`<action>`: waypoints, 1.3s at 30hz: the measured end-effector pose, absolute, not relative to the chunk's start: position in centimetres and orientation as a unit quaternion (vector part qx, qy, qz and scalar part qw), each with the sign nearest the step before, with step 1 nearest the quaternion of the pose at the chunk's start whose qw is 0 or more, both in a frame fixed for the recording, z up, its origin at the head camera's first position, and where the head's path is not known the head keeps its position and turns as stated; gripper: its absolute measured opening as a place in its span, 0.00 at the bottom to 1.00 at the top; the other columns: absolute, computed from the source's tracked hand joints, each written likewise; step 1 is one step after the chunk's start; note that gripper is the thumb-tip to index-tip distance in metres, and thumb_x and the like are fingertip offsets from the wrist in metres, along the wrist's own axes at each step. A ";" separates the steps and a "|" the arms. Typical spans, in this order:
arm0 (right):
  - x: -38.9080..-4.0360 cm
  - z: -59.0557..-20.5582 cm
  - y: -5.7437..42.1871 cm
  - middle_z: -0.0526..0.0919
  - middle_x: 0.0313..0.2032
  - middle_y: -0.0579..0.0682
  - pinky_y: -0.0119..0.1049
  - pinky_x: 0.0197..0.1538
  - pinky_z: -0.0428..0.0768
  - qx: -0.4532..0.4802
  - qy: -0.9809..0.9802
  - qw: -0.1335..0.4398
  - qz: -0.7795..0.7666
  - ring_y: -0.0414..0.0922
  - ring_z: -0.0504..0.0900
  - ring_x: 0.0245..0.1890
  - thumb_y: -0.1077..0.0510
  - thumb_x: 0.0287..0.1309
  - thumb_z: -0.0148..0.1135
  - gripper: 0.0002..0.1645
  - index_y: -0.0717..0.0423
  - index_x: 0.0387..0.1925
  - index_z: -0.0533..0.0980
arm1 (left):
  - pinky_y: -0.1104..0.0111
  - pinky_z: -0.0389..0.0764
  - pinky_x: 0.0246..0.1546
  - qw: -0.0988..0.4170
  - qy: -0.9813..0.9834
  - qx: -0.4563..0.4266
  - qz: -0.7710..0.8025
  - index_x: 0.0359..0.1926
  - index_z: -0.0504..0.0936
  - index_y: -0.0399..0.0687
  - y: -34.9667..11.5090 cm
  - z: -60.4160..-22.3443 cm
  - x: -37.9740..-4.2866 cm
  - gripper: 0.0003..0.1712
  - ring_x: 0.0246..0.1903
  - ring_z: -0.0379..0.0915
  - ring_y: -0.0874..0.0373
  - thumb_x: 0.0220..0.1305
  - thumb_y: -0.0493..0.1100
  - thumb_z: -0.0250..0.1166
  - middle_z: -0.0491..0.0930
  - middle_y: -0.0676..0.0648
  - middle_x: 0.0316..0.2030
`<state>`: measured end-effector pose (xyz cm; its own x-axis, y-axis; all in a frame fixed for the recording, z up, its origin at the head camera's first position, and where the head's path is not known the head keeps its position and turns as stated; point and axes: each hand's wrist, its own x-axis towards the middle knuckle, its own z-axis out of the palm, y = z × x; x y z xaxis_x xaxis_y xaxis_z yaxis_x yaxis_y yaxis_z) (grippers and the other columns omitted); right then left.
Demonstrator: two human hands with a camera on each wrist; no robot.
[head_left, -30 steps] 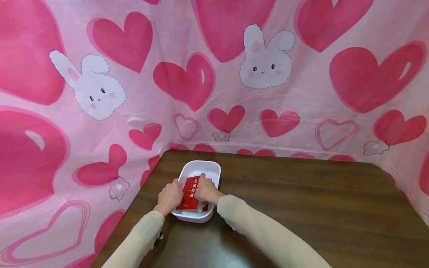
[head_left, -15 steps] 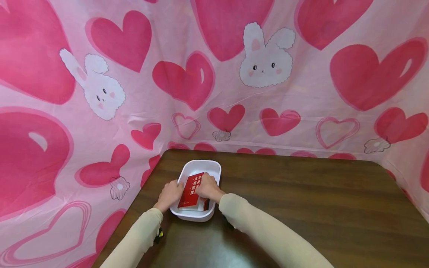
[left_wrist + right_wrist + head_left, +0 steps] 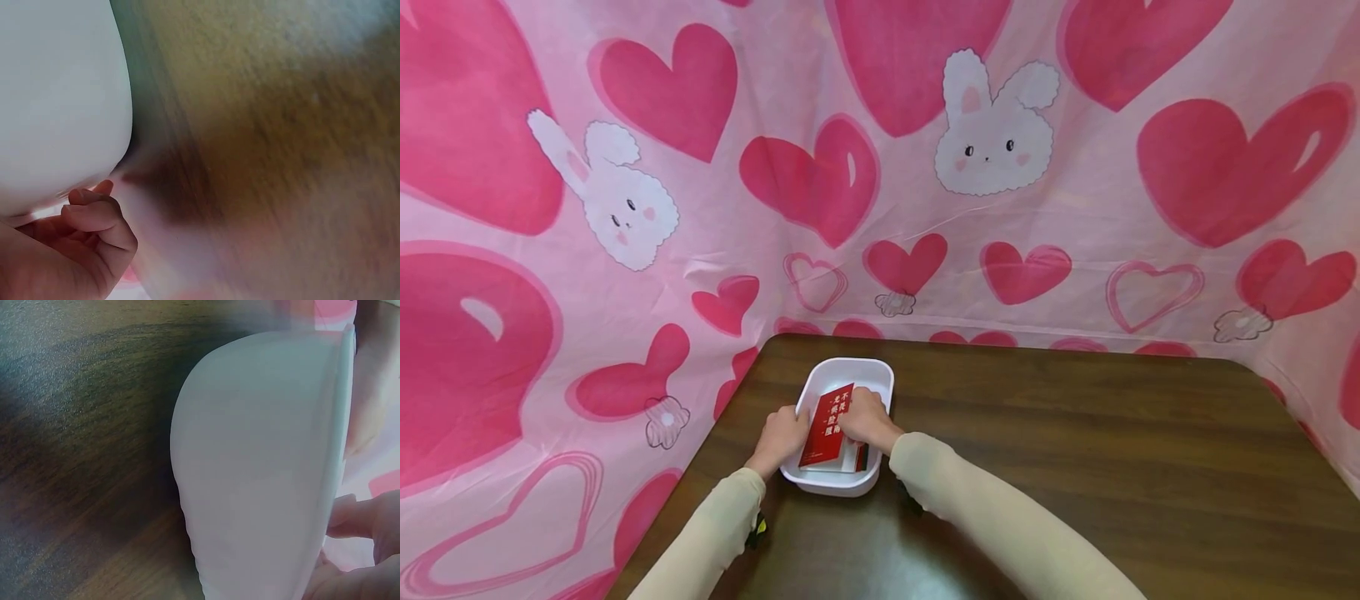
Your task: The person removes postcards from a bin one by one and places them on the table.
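A white plastic basin (image 3: 850, 486) sits at the left of the brown table. Inside it lies a red booklet (image 3: 822, 439) with white lettering, its left side raised and tilted. Below its lower edge show white pages and a dark and red strip (image 3: 861, 457). My left hand (image 3: 781, 437) grips the basin's left rim; in the left wrist view its curled fingers (image 3: 103, 219) are beside the basin wall. My right hand (image 3: 868, 417) reaches in over the right rim and holds the booklet's right edge, with fingers curled. Its fingertips are hidden in the head view.
The brown wooden table (image 3: 1037, 450) stretches to the right of the basin. A pink cloth (image 3: 910, 192) printed with hearts and rabbits hangs behind and to the left of the table.
The booklet has shifted slightly away from me inside the basin and now tilts more, with more of the strip below it showing. My left hand has stayed at the rim.
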<state>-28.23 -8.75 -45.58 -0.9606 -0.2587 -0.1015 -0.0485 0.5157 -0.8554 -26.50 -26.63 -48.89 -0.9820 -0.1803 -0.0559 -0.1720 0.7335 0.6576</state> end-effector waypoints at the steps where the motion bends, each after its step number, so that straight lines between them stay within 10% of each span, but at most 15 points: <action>1: -28.2 -45.6 -8.7 0.79 0.26 0.54 0.36 0.19 0.82 -0.087 0.863 0.109 -0.485 0.46 0.80 0.14 0.67 0.59 0.68 0.15 0.70 0.46 0.76 | 0.56 0.89 0.32 0.005 -0.933 0.095 -0.348 0.49 0.82 0.28 -26.6 -48.9 -26.5 0.21 0.30 0.83 0.51 0.79 0.46 0.56 0.84 0.41 0.32; 6: -28.2 -45.6 -8.3 0.80 0.20 0.54 0.37 0.20 0.82 -0.084 0.867 0.100 -0.481 0.48 0.82 0.15 0.69 0.58 0.67 0.04 0.66 0.30 0.78 | 0.56 0.89 0.33 -0.002 -0.935 0.096 -0.343 0.50 0.81 0.28 -26.4 -48.9 -26.5 0.21 0.31 0.82 0.50 0.79 0.46 0.56 0.83 0.41 0.32; 13: -28.4 -45.6 -7.7 0.76 0.10 0.51 0.32 0.15 0.76 -0.101 0.871 0.064 -0.476 0.53 0.84 0.15 0.67 0.62 0.65 0.23 0.59 0.12 0.72 | 0.53 0.89 0.37 0.001 -0.939 0.089 -0.333 0.52 0.80 0.27 -26.5 -49.0 -26.7 0.20 0.33 0.83 0.49 0.79 0.44 0.56 0.83 0.40 0.33; 39: -28.6 -44.5 -5.2 0.86 0.27 0.50 0.35 0.26 0.80 -0.099 0.888 0.007 -0.449 0.45 0.80 0.26 0.62 0.64 0.70 0.08 0.60 0.29 0.87 | 0.52 0.87 0.41 -0.008 -0.947 0.102 -0.304 0.52 0.78 0.25 -26.7 -49.3 -26.9 0.21 0.35 0.81 0.46 0.79 0.44 0.55 0.80 0.39 0.32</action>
